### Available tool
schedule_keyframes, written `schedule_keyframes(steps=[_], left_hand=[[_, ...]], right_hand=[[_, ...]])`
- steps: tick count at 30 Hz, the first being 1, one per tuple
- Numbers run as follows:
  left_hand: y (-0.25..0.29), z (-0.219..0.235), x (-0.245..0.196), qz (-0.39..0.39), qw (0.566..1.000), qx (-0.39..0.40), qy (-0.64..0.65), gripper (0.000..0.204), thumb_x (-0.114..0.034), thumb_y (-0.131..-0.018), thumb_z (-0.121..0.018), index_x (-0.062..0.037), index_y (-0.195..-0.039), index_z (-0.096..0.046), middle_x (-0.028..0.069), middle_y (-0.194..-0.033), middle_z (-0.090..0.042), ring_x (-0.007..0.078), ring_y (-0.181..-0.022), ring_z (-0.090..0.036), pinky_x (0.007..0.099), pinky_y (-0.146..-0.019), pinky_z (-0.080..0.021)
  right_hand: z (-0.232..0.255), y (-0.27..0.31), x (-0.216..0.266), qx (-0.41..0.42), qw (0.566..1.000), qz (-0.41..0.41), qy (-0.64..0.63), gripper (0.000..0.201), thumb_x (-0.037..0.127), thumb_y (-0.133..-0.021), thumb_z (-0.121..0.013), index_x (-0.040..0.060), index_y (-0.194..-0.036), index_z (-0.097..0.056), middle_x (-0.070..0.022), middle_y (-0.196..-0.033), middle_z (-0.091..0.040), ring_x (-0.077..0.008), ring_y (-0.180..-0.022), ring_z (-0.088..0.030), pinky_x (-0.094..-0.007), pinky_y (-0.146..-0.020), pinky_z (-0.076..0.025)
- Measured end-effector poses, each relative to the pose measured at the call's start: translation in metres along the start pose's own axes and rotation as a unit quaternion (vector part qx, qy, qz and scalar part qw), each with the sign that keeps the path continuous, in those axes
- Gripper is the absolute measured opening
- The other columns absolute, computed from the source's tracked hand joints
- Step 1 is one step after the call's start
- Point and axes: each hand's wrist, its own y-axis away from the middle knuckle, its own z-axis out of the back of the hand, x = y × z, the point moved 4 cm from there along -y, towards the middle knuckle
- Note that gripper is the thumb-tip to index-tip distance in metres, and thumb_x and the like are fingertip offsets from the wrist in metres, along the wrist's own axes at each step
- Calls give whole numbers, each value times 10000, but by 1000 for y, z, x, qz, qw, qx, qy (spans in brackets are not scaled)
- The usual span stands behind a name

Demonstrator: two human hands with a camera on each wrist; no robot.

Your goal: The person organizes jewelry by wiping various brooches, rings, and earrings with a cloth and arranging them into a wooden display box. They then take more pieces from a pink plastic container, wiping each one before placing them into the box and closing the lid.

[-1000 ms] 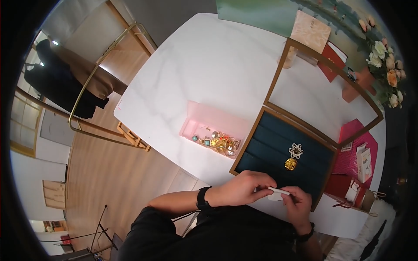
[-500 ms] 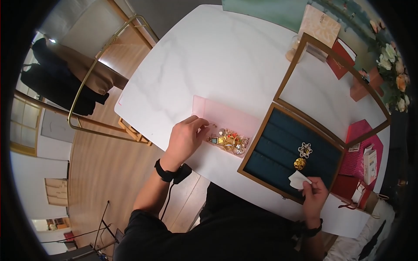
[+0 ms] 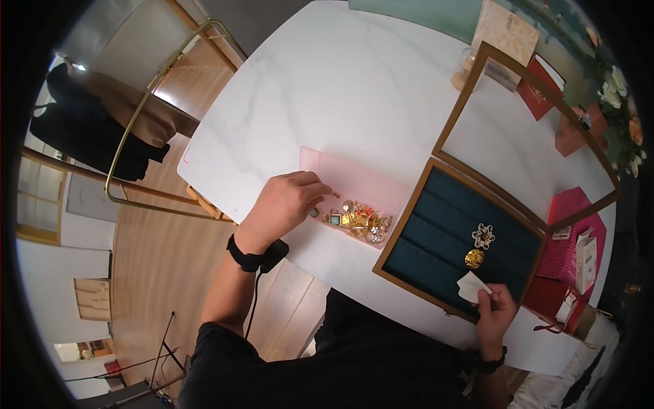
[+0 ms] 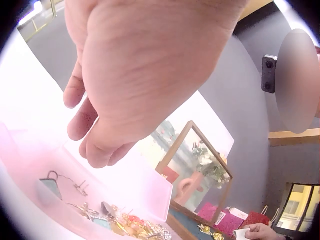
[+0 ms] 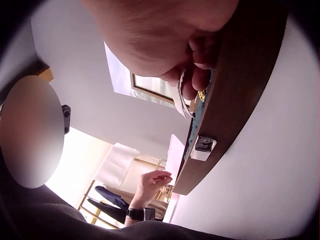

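Note:
My left hand [image 3: 286, 201] hovers over the left end of a pink box [image 3: 325, 167], palm down, fingers loosely bent with nothing visible between them. In the box lie several pieces of jewellery [image 3: 360, 221], among them square turquoise-stone pieces [image 3: 336, 219] and gold ones. My right hand [image 3: 499, 315] pinches a small white cloth [image 3: 470, 287] between thumb and fingers, over the front edge of a wooden jewellery case [image 3: 415, 288] lined in dark teal. On that lining rest a flower-shaped brooch [image 3: 484, 236] and a round gold piece [image 3: 475, 258].
The case's framed lid [image 3: 455, 112] stands open behind it. To the right are a magenta bag [image 3: 555, 255], a small white box [image 3: 586, 255] and a red bag [image 3: 552, 293]. A patterned box [image 3: 504, 34], a red booklet [image 3: 538, 88] and flowers [image 3: 613, 88] stand at the back.
Both hands were together at the white cloth a second ago. The left hand let go and moved left to the pink box; the right hand kept the cloth over the case's front edge.

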Motion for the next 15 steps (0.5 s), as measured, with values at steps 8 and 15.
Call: schedule_keyframes(steps=[8,15], left_hand=[[10,-14,-11,-21,997,33,60,181,-37,-818,-844,-57,-990,-793,82,-928,-732,303,-843,-721,412,-756,-601],[1,-21,-4,-13,999,44,20,155,-104,-857,-815,-70,-1003,-779,72,-918,-699,299,-873,-714,420,-744,-587]], right_hand=[[-3,-1,4,-20,999,13,32,84,63,-1081,-688,10,-1134,-648,-28,-887,-732,-62,-738,-640,-215,-661,-462],[-3,-1,6,-3,1000,21,21,93,50,-1079,-687,-2,-1141,-643,-44,-921,-733,-79,-777,-663,-236,-698,-516]])
